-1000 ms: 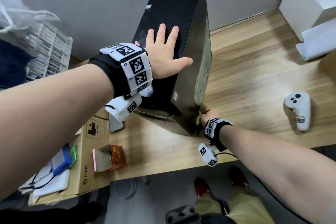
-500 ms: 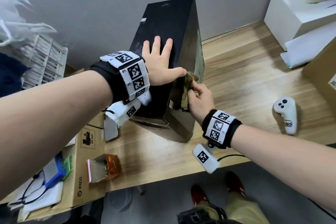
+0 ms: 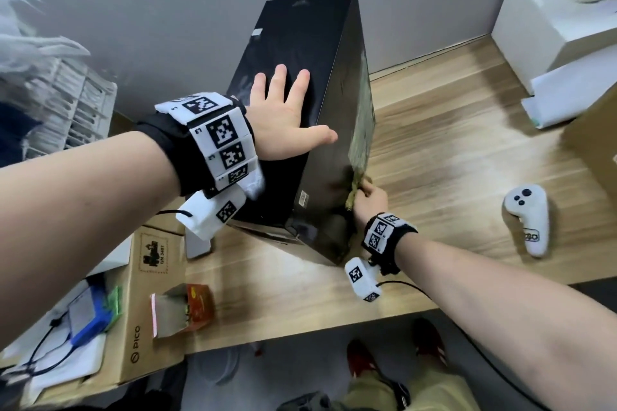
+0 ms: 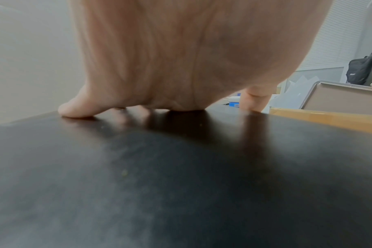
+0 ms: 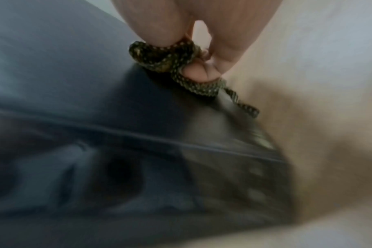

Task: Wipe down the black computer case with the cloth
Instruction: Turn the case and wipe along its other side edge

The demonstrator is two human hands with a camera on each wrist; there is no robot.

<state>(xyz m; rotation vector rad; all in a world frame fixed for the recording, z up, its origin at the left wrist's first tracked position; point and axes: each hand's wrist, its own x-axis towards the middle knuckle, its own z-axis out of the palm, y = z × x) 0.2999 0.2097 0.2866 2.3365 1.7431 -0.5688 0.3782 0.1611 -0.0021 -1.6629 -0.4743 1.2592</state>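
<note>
The black computer case [image 3: 300, 53] stands upright on the wooden desk [image 3: 450, 157], close to the grey wall. My left hand [image 3: 283, 117] lies flat on its top panel [image 4: 181, 176] with fingers spread and straight. My right hand [image 3: 369, 198] grips a bunched olive-green dotted cloth [image 3: 354, 190] and presses it against the case's near right vertical edge, low down. In the right wrist view the cloth [image 5: 176, 63] is pinched between thumb and fingers against the dark case [image 5: 117, 134], and the picture is blurred.
A white handheld controller [image 3: 529, 218] lies on the desk to the right. White boxes [image 3: 554, 17] stand at the back right, a brown carton edge [image 3: 597, 140] at far right. Left of the desk are a PICO carton [image 3: 147, 304], a small open red box [image 3: 182, 312] and a white crate [image 3: 73, 103].
My right hand has slid the cloth down the case's right edge from near the top to the lower part. The left hand stays flat on the top panel.
</note>
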